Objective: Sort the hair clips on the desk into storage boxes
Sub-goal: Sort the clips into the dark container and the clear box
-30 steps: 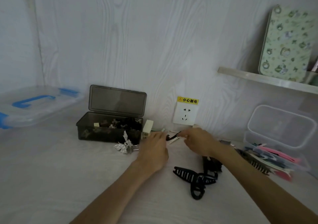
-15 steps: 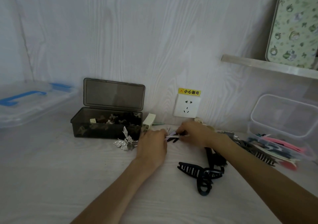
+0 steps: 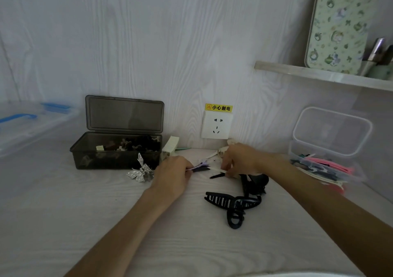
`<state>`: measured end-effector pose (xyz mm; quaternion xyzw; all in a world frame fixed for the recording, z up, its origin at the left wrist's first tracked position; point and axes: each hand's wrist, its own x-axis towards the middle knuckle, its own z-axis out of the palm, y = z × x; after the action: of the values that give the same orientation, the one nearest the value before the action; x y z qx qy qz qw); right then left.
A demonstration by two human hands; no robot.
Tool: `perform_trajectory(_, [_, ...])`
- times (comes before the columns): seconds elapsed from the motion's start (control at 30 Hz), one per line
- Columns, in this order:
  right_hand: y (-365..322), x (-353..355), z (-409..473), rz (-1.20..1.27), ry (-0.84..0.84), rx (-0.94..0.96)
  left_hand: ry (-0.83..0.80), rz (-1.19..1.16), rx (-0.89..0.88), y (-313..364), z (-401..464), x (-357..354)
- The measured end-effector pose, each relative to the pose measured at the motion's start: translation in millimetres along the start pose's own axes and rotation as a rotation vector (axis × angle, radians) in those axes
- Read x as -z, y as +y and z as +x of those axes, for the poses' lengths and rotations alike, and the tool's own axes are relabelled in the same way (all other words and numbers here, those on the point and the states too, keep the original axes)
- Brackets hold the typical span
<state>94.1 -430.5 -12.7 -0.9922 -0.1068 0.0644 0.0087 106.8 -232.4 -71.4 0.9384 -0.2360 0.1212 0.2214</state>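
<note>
Pinching a small bundle of flat clips (image 3: pixel 201 167), the left hand (image 3: pixel 173 175) rests low over the tabletop (image 3: pixel 63 213), its fingers curled round the clips' near end. The bundle shows a pale purple piece on a dark one, pointing right. Just beside it, the right hand (image 3: pixel 240 159) pinches a thin clip (image 3: pixel 218 173), pale with a dark tip, between thumb and curled fingers; the tip points left and down toward the tabletop. The two hands are near each other but apart.

In front of the right hand lie two big black claw clips (image 3: pixel 231 204), one partly under the wrist. A silvery butterfly clip (image 3: pixel 141 172) sits against the front wall of the smoky box (image 3: pixel 114 157), whose lid stands open; small dark clips lie inside. A cream clip (image 3: pixel 170 146) leans just right of that box. At the right, a clear box (image 3: pixel 327 149) with its lid up holds pink, dark and pale flat clips. A socket (image 3: pixel 217 124) is on the wall behind the hands. A clear bin (image 3: pixel 25 125) with blue handles stands far left.
</note>
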Motion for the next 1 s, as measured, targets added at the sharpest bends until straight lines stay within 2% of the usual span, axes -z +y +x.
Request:
perform_trajectory(0.1, [0.4,-4.9,-5.7,-0.063,0.062,0.035,0.038,0.051,0.013,-2.3,-0.2,2.6])
perform_trajectory(0.17, [2.8,-5.9,-11.8,-0.040,0.206,0.080,0.054,0.098,-0.011,-1.7,-0.1,3.0])
perform_trajectory(0.27, [13.8,1.2,-24.5,0.173,0.452,0.085,0.072,0.088,-0.031,-2.0,-0.1,1.0])
perform_trajectory(0.37, [33.7,12.8,-45.7,0.338,0.574,0.051,0.111,0.033,-0.027,2.3,-2.5,2.4])
perform_trajectory(0.43, [51.5,18.0,-64.3,0.355,0.628,0.019,0.147,0.008,-0.031,7.4,-4.5,4.6])
perform_trajectory(0.63, [125.6,19.5,-125.7,0.097,0.855,-0.279,0.156,-0.436,-0.072,38.2,12.4,11.1])
perform_trajectory(0.7, [147.4,14.4,-138.9,0.101,0.846,-0.377,0.162,-0.490,-0.130,65.6,23.7,16.3])
perform_trajectory(0.83, [178.2,-6.4,-151.0,0.200,0.586,-0.505,0.112,-0.441,-0.251,136.3,51.7,19.2])
perform_trajectory(1.0, [193.6,-13.3,-169.5,0.256,0.602,-0.549,-0.041,-0.336,-0.323,203.9,86.8,-16.8])
